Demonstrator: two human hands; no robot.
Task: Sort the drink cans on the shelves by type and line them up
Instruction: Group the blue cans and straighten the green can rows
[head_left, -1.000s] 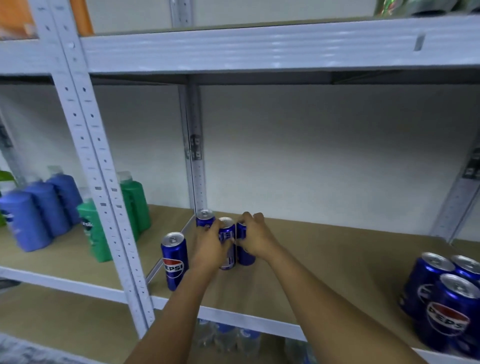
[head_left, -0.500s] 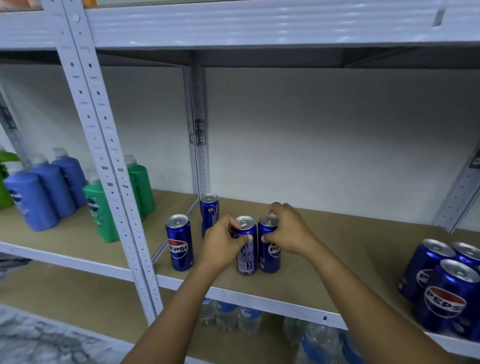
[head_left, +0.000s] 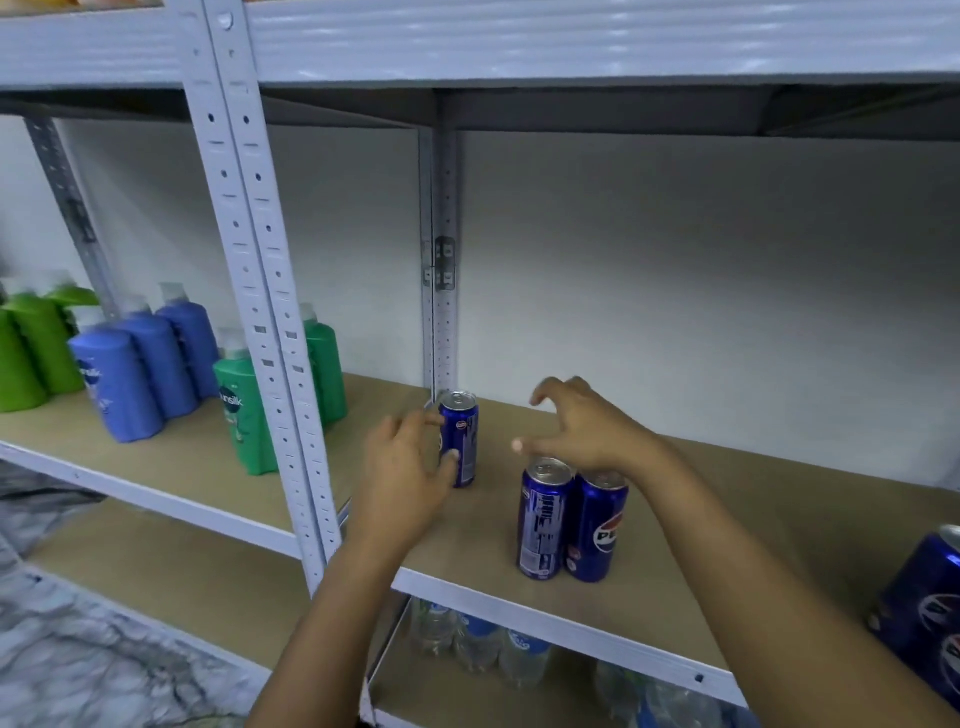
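Three slim blue Pepsi cans stand on the brown shelf board (head_left: 727, 519). Two of them, the left can of the pair (head_left: 543, 519) and the right can of the pair (head_left: 597, 527), stand touching side by side near the front edge. My right hand (head_left: 587, 428) hovers just above their tops with its fingers spread, holding nothing. The third Pepsi can (head_left: 462, 436) stands further back by the rear post. My left hand (head_left: 408, 467) grips it from the left, thumb on its front and index finger at its upper side.
Fatter Pepsi cans (head_left: 924, 613) sit at the right edge. Blue shampoo bottles (head_left: 130, 374) and green shampoo bottles (head_left: 244, 415) fill the left bay behind a perforated upright (head_left: 270, 312). Water bottles (head_left: 478, 644) stand on the shelf below. An upper shelf (head_left: 571, 47) hangs overhead.
Both hands let go of the two cans they drew to the front. The right hand rose and spread above them. The left hand moved back to the rear can.
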